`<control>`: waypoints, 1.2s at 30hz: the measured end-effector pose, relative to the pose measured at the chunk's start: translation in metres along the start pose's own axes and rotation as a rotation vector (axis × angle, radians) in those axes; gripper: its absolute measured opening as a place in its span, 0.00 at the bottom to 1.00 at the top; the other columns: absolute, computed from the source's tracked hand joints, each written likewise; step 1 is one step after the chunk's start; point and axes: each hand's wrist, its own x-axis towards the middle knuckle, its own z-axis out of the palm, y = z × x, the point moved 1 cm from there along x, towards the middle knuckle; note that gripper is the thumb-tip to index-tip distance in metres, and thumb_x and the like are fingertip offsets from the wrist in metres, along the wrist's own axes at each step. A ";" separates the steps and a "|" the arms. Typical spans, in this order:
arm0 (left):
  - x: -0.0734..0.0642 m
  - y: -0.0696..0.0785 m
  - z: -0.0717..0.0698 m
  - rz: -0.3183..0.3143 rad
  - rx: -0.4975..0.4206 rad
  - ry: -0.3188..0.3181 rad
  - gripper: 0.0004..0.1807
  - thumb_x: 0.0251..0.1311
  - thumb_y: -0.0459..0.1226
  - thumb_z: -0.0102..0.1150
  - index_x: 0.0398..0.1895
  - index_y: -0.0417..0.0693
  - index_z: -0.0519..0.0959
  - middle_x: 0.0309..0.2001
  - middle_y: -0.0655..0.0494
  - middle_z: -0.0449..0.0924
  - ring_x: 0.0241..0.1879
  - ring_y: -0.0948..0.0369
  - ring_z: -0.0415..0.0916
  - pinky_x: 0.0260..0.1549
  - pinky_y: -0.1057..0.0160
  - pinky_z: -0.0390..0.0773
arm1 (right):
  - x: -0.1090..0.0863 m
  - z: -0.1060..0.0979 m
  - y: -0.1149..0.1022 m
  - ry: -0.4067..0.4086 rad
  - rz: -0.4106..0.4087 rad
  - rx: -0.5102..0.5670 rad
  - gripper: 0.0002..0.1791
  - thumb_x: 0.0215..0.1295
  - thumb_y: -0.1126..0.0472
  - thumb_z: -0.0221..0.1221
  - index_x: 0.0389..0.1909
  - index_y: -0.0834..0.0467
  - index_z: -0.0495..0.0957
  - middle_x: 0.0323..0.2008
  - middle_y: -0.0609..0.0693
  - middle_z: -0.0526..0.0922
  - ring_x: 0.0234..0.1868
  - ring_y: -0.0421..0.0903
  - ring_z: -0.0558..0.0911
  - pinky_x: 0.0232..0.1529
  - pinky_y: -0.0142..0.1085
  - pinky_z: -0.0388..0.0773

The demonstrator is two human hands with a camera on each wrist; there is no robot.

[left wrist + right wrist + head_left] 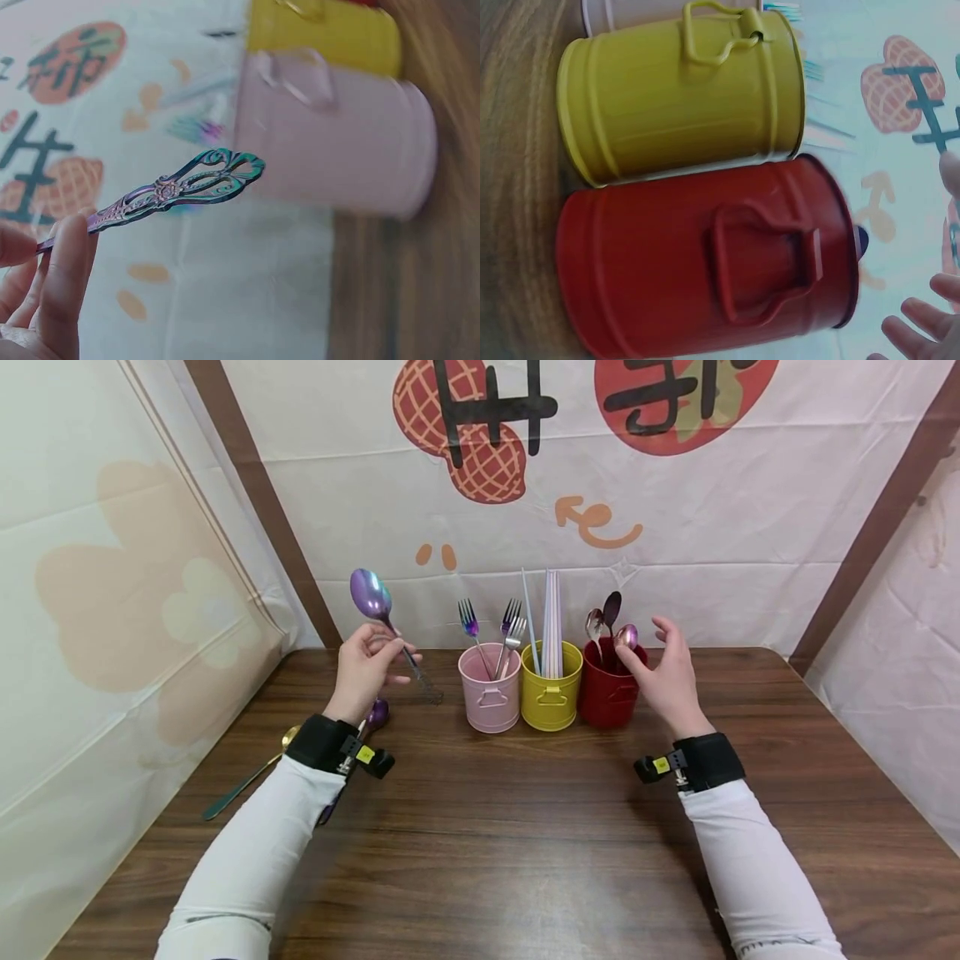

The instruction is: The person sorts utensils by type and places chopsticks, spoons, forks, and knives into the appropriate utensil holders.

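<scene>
My left hand (363, 664) pinches a shiny purple spoon (371, 594) by its handle, bowl upward and tilted left. In the left wrist view its openwork handle end (166, 192) points toward the pink cup (337, 142). Beside the red cup (606, 702), my right hand (669, 681) has its thumb and fingers spread apart. Its thumb tip is close to a pinkish spoon (627, 636) in that cup; whether they touch, I cannot tell. The right wrist view shows spread fingers (922, 322) past the rim. Other spoons (612, 607) also stand in the red cup.
The pink cup holds several forks (468, 617). Pale sticks (552, 618) stand in the yellow cup (550, 706) between the pink and red ones. A gold spoon with a green handle (251, 783) and a purple spoon (378, 713), partly hidden by my left wrist, lie on the wooden table (510, 852).
</scene>
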 end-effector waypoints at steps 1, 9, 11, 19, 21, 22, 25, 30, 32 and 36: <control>0.001 0.004 0.004 0.013 -0.040 -0.004 0.04 0.69 0.29 0.52 0.42 0.38 0.69 0.32 0.55 0.84 0.34 0.60 0.84 0.22 0.62 0.82 | -0.001 0.000 0.002 -0.020 0.018 0.004 0.42 0.65 0.46 0.61 0.72 0.60 0.52 0.68 0.63 0.59 0.68 0.59 0.59 0.63 0.59 0.59; 0.009 0.026 0.047 0.089 -0.142 -0.062 0.07 0.67 0.27 0.53 0.44 0.32 0.68 0.35 0.46 0.84 0.36 0.55 0.84 0.19 0.62 0.81 | 0.000 0.006 0.017 -0.158 0.098 0.003 0.55 0.61 0.41 0.62 0.75 0.60 0.40 0.71 0.67 0.52 0.70 0.63 0.55 0.66 0.60 0.55; 0.011 0.029 0.059 0.094 -0.136 -0.079 0.06 0.67 0.28 0.54 0.43 0.34 0.69 0.38 0.41 0.83 0.36 0.55 0.84 0.20 0.60 0.81 | 0.000 0.008 0.021 -0.185 0.114 -0.001 0.56 0.61 0.41 0.63 0.75 0.61 0.38 0.71 0.68 0.52 0.70 0.63 0.56 0.66 0.59 0.55; 0.020 0.034 0.096 0.140 -0.108 -0.137 0.06 0.68 0.29 0.54 0.43 0.35 0.70 0.39 0.40 0.83 0.37 0.55 0.83 0.21 0.59 0.82 | -0.002 0.015 0.031 -0.210 0.119 0.005 0.56 0.61 0.47 0.66 0.75 0.61 0.37 0.71 0.67 0.52 0.70 0.62 0.57 0.66 0.58 0.56; 0.023 0.034 0.105 0.148 -0.111 -0.140 0.06 0.68 0.29 0.54 0.43 0.34 0.70 0.39 0.40 0.83 0.37 0.56 0.83 0.22 0.59 0.82 | -0.003 0.017 0.032 -0.202 0.115 0.004 0.55 0.61 0.48 0.66 0.74 0.62 0.37 0.71 0.68 0.52 0.70 0.63 0.57 0.66 0.58 0.56; 0.025 0.034 0.109 0.149 -0.111 -0.139 0.06 0.67 0.28 0.54 0.43 0.35 0.70 0.40 0.40 0.83 0.38 0.56 0.83 0.23 0.57 0.82 | -0.003 0.017 0.032 -0.197 0.113 0.005 0.55 0.61 0.49 0.66 0.74 0.62 0.37 0.71 0.68 0.52 0.70 0.63 0.57 0.66 0.58 0.56; 0.030 0.036 0.123 0.141 -0.128 -0.138 0.05 0.67 0.28 0.55 0.42 0.36 0.71 0.40 0.39 0.82 0.38 0.56 0.82 0.26 0.57 0.83 | -0.003 0.019 0.033 -0.183 0.110 0.018 0.54 0.62 0.52 0.66 0.74 0.61 0.37 0.71 0.68 0.52 0.69 0.63 0.58 0.66 0.58 0.56; 0.038 0.040 0.146 0.121 -0.071 -0.128 0.06 0.65 0.29 0.58 0.42 0.38 0.73 0.40 0.43 0.83 0.38 0.56 0.81 0.26 0.62 0.82 | -0.003 0.022 0.035 -0.173 0.125 0.058 0.54 0.61 0.53 0.67 0.74 0.61 0.37 0.70 0.68 0.54 0.69 0.63 0.59 0.66 0.57 0.56; 0.041 0.041 0.154 0.111 -0.046 -0.126 0.07 0.65 0.30 0.58 0.43 0.38 0.73 0.41 0.44 0.83 0.39 0.54 0.80 0.28 0.61 0.82 | -0.003 0.024 0.036 -0.173 0.138 0.068 0.55 0.61 0.53 0.67 0.74 0.60 0.36 0.69 0.68 0.55 0.68 0.63 0.59 0.66 0.57 0.56; 0.046 0.039 0.168 0.113 -0.010 -0.139 0.08 0.66 0.31 0.58 0.45 0.38 0.74 0.42 0.44 0.82 0.42 0.49 0.80 0.32 0.58 0.83 | -0.003 0.026 0.037 -0.164 0.160 0.074 0.55 0.61 0.53 0.67 0.74 0.58 0.36 0.69 0.68 0.55 0.68 0.63 0.59 0.66 0.57 0.57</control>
